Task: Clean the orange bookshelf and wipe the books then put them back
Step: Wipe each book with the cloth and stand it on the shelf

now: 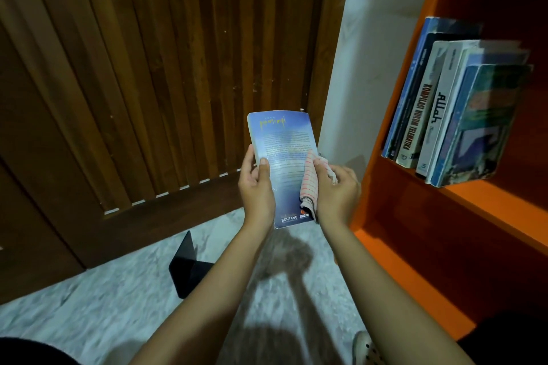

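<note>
Pale marbled floor (98, 314) spreads below us, meeting a dark wooden slatted door (154, 68) ahead and a white wall (364, 53) beside it. At our right stands the orange bookshelf (415, 231), where a row of books (450, 109) leans to the left on the middle shelf; two spines read "Allah" and "Kompilasi Hukum Telematika".

We hold a blue paperback (281, 163) in front of us, above the floor and just left of the bookshelf, its back cover facing up with "Bentang" and "Mizan" printed at the near edge. Our left hand (256, 190) grips the book's left edge, thumb pressed on the cover and fingers hidden beneath. Our right hand (338, 190) is closed around a bunched white cloth with red stripes (311, 184), which lies against the right part of the cover.

On the floor, near the door, a black metal bookend (186, 264) stands partly hidden behind our left forearm.
</note>
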`<action>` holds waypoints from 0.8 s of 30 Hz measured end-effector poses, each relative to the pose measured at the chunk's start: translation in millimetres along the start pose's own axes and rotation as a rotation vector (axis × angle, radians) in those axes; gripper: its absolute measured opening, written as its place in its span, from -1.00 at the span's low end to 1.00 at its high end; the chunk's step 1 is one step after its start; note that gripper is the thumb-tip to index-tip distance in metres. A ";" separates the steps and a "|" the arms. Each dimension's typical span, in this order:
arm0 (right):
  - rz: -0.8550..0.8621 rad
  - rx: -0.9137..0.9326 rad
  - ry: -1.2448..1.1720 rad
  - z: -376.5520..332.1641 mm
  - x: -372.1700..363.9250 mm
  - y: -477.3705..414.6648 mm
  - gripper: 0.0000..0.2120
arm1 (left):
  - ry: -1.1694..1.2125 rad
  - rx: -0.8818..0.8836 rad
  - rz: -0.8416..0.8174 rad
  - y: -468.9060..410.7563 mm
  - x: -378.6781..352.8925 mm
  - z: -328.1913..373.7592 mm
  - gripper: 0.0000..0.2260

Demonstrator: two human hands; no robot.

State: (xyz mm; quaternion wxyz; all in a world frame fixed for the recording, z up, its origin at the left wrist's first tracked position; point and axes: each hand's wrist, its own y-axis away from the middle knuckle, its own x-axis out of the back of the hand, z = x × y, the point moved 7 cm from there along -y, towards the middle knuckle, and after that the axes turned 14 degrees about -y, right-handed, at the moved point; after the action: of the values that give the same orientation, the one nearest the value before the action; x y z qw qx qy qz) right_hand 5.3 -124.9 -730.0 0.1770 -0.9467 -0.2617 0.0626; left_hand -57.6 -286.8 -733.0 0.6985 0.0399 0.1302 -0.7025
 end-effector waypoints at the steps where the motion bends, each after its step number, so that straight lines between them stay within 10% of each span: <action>1: -0.040 -0.012 -0.007 -1.1 -3.0 2.7 -0.74 | 0.005 -0.004 0.002 -0.9 -0.3 1.4 -0.62; 10: -0.531 0.068 -0.024 -8.9 -31.4 18.0 -0.29 | 0.003 -0.062 0.005 -8.9 2.5 18.0 -0.63; 24: -0.494 0.236 0.373 -11.0 -8.7 -2.6 -0.63 | -0.091 -0.098 -0.058 -15.5 13.9 31.9 -0.60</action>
State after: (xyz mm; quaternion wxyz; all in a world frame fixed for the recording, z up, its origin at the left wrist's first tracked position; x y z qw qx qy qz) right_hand -1.1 -130.6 -718.5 0.3402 -0.8226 -0.4376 -0.1269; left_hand -69.2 -308.2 -703.6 0.6843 -0.0301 0.1339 -0.7161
